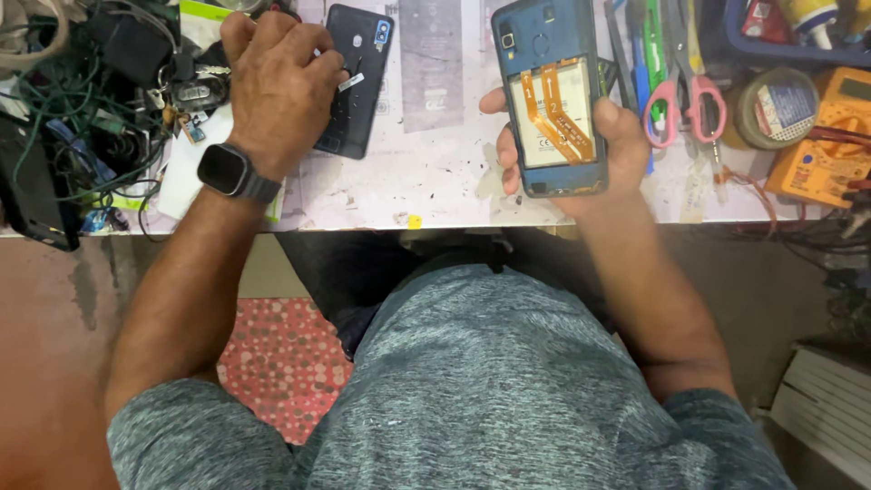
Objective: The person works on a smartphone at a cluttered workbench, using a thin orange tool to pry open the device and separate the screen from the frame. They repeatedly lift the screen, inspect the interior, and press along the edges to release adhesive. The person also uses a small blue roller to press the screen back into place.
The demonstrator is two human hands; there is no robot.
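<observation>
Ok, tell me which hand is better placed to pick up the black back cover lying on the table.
Left. The left hand already rests on the black back cover on the table, fingers curled over its edge. The right hand is full, gripping the opened phone upright, farther from the cover.

An opened blue phone (552,95) (orange ribbon cables across its battery) stands upright, its black back cover (358,77) lying flat leftward.

The opened phone (549,95) shows a matt blue plastic frame, glossy orange ribbon strips and a pale paper-like battery label; the black back cover (358,77) looks smooth, faintly shiny plastic. The desk (435,172) is worn, stained and dull; the scissors (682,91) have glossy pink plastic handles.
</observation>
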